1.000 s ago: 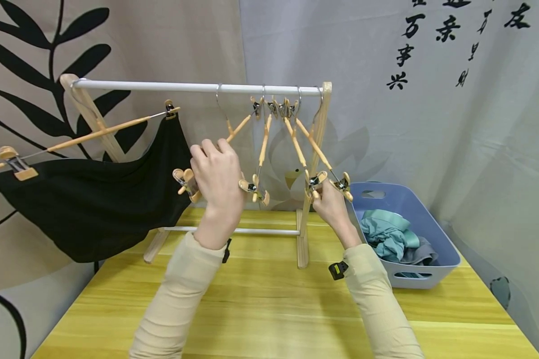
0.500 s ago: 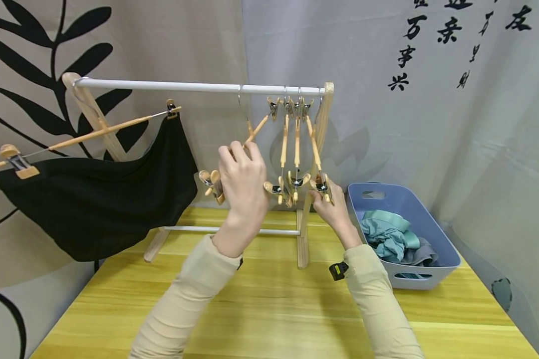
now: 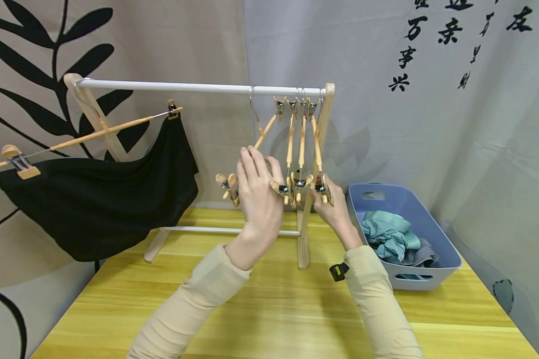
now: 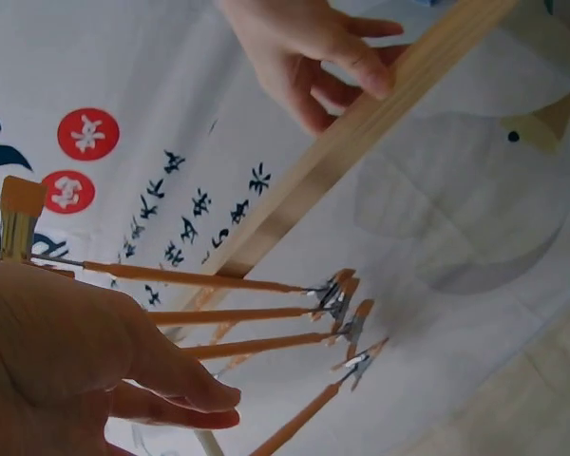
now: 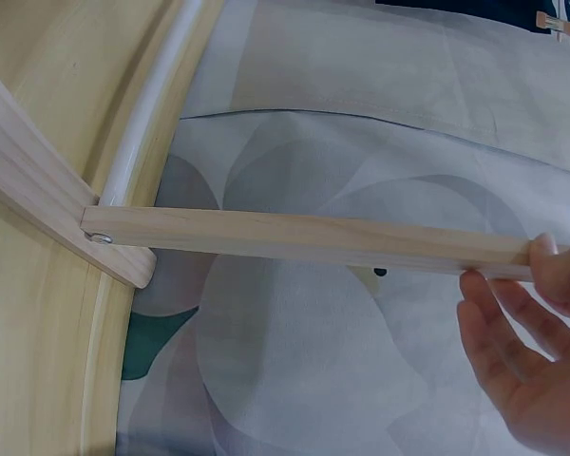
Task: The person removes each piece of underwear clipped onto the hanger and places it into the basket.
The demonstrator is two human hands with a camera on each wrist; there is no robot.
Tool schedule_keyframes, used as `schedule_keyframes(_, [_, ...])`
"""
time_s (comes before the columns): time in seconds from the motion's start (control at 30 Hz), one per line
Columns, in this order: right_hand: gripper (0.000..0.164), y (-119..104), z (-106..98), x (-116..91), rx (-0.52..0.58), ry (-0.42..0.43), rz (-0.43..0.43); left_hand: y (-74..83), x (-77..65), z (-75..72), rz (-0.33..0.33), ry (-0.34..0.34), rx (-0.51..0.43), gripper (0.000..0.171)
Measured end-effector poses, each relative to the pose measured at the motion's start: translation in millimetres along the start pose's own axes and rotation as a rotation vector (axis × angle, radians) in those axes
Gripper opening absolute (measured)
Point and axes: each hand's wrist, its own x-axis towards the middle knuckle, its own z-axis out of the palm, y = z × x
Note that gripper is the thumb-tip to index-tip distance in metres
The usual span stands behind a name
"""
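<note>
A white rail crosses a small wooden rack. Several wooden clip hangers hang bunched at its right end. My left hand lies against them with its fingers fairly straight; one more slanted hanger runs behind the fingers. In the left wrist view, the thumb and a finger of my left hand extend beside the hangers. My right hand is low at the rack's right side, partly behind hanger clips. In the right wrist view, its thumb and fingers pinch the rack's wooden post.
A black garment hangs by clips from a hanger at the rack's left end. On the wooden table, a blue basket at the right holds crumpled teal cloth and grey cloth. Printed curtains stand behind.
My left hand has moved right along the rack and its fingers have straightened. The hangers have shifted right and bunched closer together. My right hand has stayed at the post.
</note>
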Motion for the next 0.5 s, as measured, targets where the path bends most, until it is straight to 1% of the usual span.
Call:
schedule_keyframes(0.1, [0.024, 0.3, -0.1, -0.5, 0.009, -0.005, 0.002, -0.2, -3.4, 2.6, 0.027, 0.016, -0.031, 0.023])
schedule_keyframes(0.2, [0.024, 0.4, -0.2, -0.8, 0.030, -0.012, 0.008, -1.2, -7.4, 5.1, 0.069, 0.021, -0.079, 0.024])
schedule_keyframes(0.27, [0.030, 0.6, -0.4, -1.1, 0.050, -0.017, 0.019, -1.6, -9.7, 7.6, 0.096, 0.042, -0.121, 0.025])
schedule_keyframes(0.37, [0.037, 0.2, -0.8, -0.9, 0.061, -0.039, 0.047, -3.3, -12.7, 12.4, 0.117, 0.060, -0.153, 0.026])
schedule_keyframes(0.43, [0.048, -0.2, -1.2, -0.8, 0.054, -0.051, 0.073, -6.0, -14.3, 16.0, 0.122, 0.043, -0.161, 0.026])
schedule_keyframes(0.5, [0.054, -0.9, -1.6, -0.6, 0.047, -0.068, 0.107, -9.9, -16.3, 20.1, 0.127, -0.003, -0.148, 0.032])
